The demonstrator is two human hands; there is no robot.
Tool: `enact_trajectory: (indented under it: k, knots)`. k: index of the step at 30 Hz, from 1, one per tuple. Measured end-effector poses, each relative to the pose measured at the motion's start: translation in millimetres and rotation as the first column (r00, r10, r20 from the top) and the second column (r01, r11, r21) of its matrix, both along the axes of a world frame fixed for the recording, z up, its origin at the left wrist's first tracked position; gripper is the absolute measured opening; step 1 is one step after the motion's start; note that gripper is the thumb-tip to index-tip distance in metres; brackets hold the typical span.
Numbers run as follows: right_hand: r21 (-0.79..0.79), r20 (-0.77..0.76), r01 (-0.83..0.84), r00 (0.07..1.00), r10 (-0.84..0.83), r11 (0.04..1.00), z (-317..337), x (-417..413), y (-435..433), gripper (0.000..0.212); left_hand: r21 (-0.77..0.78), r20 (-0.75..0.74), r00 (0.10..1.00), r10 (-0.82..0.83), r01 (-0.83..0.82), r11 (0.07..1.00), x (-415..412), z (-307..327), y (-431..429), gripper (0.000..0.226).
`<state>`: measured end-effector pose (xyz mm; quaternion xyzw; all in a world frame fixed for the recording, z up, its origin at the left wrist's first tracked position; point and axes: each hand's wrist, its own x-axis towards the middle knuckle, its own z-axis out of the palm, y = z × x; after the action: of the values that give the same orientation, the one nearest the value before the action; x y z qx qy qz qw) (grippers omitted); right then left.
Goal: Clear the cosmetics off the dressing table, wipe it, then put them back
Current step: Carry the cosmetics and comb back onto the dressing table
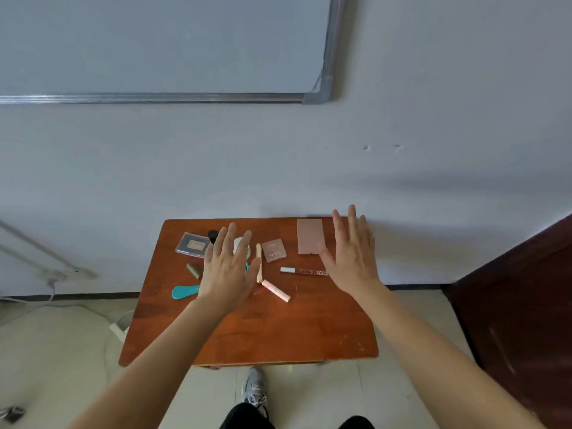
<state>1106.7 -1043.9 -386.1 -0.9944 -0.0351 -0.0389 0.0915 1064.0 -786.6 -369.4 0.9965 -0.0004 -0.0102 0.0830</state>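
A small brown wooden dressing table (263, 329) stands against the wall with cosmetics scattered over its far half. My left hand (227, 267) hovers flat, fingers spread, above a white jar (240, 244) and a teal tool (185, 291). My right hand (353, 252) hovers open beside a large pink palette (310, 236). Between the hands lie a small pink compact (274, 249), a beige stick (259, 264), a pink tube (276, 291) and a lip gloss (303, 270). At the far left lie a clear case (192, 244), a dark round lid (213, 234) and a small olive piece (193, 270). Both hands hold nothing.
The near half of the table holds no items. A dark wooden door or cabinet (520, 305) stands at the right. Cables and a white power strip (117, 331) lie on the floor at the left. My shoe (255, 388) shows under the table's front edge.
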Motion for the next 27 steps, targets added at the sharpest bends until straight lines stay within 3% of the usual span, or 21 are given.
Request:
enact_trajectory:
  k: [9,14,19,27]
  knots:
    - [-0.020,-0.156,0.096,0.983,-0.098,0.995,-34.4,77.7,19.0,0.074,-0.058,-0.168,0.951,-0.260,0.254,0.966,114.2,-48.4,-1.2,0.062]
    - [-0.011,-0.407,0.069,0.911,-0.067,0.998,-81.1,111.4,17.7,0.075,-0.082,-0.289,0.905,-0.313,0.302,0.950,139.6,-94.8,-22.9,0.061]
    - [0.037,-0.432,0.053,0.901,-0.032,0.998,-123.5,123.6,29.8,0.082,-0.014,-0.390,0.870,-0.302,0.322,0.946,143.7,-131.1,-39.4,0.066]
    - [0.065,-0.310,0.037,0.951,-0.015,0.997,-130.9,109.1,3.8,0.071,0.046,-0.307,0.933,-0.187,0.211,0.976,139.1,-140.0,-55.5,0.053]
